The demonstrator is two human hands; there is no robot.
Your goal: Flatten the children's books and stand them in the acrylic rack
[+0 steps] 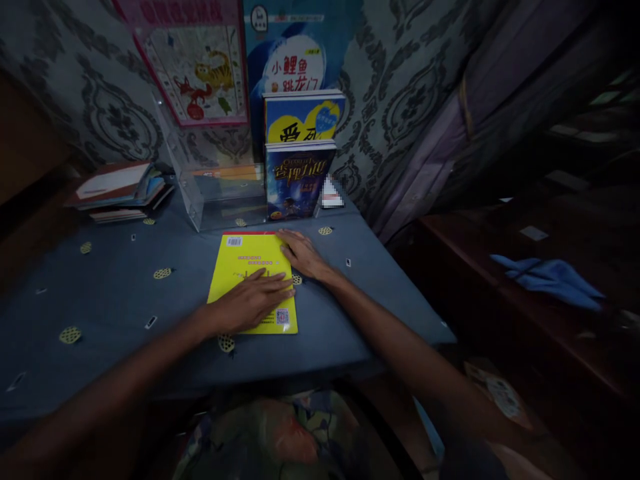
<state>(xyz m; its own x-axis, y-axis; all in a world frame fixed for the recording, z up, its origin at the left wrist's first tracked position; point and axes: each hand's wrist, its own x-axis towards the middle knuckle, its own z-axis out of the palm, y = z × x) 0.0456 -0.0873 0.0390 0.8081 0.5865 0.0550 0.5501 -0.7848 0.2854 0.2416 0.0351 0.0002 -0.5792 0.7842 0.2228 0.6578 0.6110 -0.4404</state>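
Note:
A thin yellow book (220, 267) lies on the cloth-covered table, its back cover up, with a barcode at the upper left and a QR code at the lower right. My left hand (253, 300) rests flat across the lower middle of the cover, fingers stretched to the right. At the book's upper right corner is my right hand (304, 255); its fingers reach over the corner and the thumb is apart from them. Part of the cover print is hidden under my left hand. A red strip shows along the book's top edge.
Behind the book stands a clear acrylic rack (193, 193). A dark blue book (295, 180), a blue-and-yellow book (305, 117), a larger blue book (300, 40) and a pink-framed book (200, 67) are propped there. A book stack (120, 190) lies left; a blue cloth (550, 277) lies right.

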